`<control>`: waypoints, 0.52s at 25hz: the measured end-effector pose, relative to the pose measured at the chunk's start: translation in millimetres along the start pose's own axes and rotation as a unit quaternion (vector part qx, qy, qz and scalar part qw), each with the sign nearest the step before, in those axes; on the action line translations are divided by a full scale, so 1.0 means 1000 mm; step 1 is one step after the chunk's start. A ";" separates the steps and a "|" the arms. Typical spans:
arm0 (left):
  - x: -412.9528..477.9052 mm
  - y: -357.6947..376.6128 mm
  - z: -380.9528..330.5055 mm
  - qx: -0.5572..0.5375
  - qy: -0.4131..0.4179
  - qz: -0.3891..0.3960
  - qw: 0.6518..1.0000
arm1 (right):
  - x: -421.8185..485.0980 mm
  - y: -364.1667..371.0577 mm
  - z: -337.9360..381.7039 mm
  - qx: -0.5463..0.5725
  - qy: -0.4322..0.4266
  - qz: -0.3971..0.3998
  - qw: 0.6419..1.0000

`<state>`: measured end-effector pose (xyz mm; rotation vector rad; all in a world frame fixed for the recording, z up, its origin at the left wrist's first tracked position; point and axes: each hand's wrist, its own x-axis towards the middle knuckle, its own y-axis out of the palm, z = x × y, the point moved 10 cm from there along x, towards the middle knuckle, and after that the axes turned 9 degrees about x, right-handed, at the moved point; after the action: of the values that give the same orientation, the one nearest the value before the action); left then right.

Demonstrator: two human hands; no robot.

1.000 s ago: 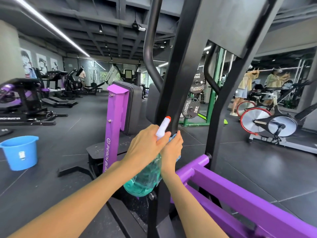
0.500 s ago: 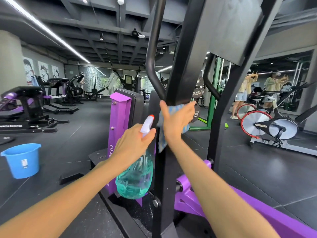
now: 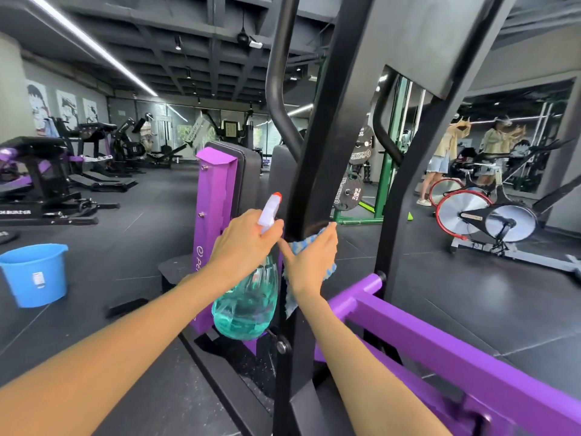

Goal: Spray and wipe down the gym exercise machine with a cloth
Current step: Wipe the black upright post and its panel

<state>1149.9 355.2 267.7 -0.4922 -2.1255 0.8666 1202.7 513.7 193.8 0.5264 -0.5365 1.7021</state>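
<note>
Left hand (image 3: 243, 243) gripping bottle (image 3: 246, 303) just beside black post (image 3: 317, 171). Right hand (image 3: 309, 262) clamping cloth (image 3: 301, 245) round post, above purple beam (image 3: 440, 341). Judging task partway: post being wiped; beam and upper frame likely remaining.

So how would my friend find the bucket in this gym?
Start at the purple and black machine in the middle, then look left across the dark floor. The bucket stands there alone. It is the only bright blue tub, with a white label.
</note>
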 end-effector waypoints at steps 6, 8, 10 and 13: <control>-0.023 0.030 0.017 -0.097 -0.049 0.005 0.994 | 0.039 -0.010 0.057 0.017 -0.044 -0.035 0.998; -0.033 0.051 0.023 -0.133 -0.069 0.019 0.988 | 0.005 -0.005 0.022 0.007 -0.068 -0.011 0.998; -0.044 0.074 0.027 -0.144 -0.077 0.026 0.986 | -0.036 0.000 -0.029 0.016 -0.044 0.019 0.999; -0.056 0.104 0.037 -0.156 -0.088 0.015 0.984 | -0.079 0.003 -0.086 0.038 -0.011 0.057 0.998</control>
<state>1162.5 378.7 146.9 -0.6268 -2.4381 0.6127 1209.7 505.0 78.1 0.5793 -0.5277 1.8330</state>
